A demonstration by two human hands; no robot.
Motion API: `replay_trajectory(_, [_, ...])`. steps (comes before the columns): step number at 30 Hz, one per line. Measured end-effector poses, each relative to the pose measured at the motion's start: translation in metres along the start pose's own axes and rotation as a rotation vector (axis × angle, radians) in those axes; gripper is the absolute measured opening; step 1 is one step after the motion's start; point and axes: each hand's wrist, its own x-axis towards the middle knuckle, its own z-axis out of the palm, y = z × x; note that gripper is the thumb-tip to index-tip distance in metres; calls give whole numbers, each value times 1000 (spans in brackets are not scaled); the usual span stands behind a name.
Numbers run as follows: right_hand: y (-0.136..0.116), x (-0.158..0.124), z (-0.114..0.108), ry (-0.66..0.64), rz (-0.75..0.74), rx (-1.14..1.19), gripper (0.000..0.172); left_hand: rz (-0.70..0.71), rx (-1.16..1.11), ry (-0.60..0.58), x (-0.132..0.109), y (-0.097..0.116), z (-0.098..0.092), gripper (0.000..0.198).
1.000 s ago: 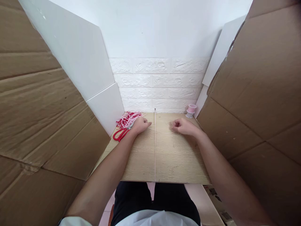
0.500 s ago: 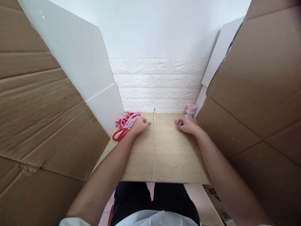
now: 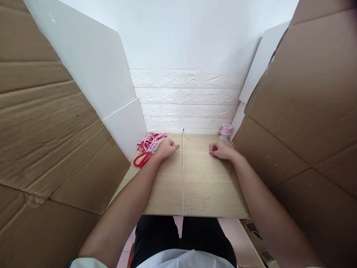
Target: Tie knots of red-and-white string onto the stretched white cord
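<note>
A pale cord [image 3: 183, 178] runs straight down the middle of the wooden board [image 3: 217, 190], from a small dark fixing at the back to the front edge. Crossing it sideways is a thin white thread [image 3: 196, 153], stretched between my two hands. Left of the cord, my left hand [image 3: 166, 148] is closed, thumb pointing right, pinching the thread's left end. My right hand [image 3: 221, 150] is closed in a pinch on the thread's other end, well right of the cord. The fingertips of both hands are partly hidden.
Beside my left hand lie red-handled scissors [image 3: 142, 159] and a heap of red and white cords [image 3: 150, 142]. Pink and white thread spools [image 3: 226, 130] stand stacked at the back right. Cardboard walls [image 3: 55, 137] flank the board on both sides; a white brick-pattern wall [image 3: 189, 96] closes the back.
My right hand has shifted slightly and its fingers have closed more tightly. The thread between the hands now looks straighter. My left hand stays in place.
</note>
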Motion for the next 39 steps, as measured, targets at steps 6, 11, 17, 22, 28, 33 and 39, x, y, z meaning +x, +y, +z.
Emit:
replay_trajectory(6, [-12, -5, -8, 162, 58, -63, 1, 4, 2, -8, -1, 1, 0, 41])
replay_trajectory(11, [-30, -8, -10, 326, -44, 42, 8, 3, 8, -5, -1, 2, -1, 41])
replay_trajectory(17, [-53, -13, 9, 260, -415, 99, 9, 8, 7, 36, 1, -1, 1, 39])
replay_trajectory(22, [-73, -21, 28, 205, -502, -5, 5, 0, 14, 62, 2, -1, 0, 37])
replay_trajectory(28, [-85, -24, 46, 277, -391, -125, 7, 31, -33, 7, 0, 8, -7, 31])
replay_trajectory(33, [-91, -22, 54, 337, -315, -144, 10, 101, -33, -73, -2, 11, -7, 23])
replay_trajectory(39, [-90, -19, 57, 312, -216, -101, 10, 131, -24, -147, -2, 7, -4, 21])
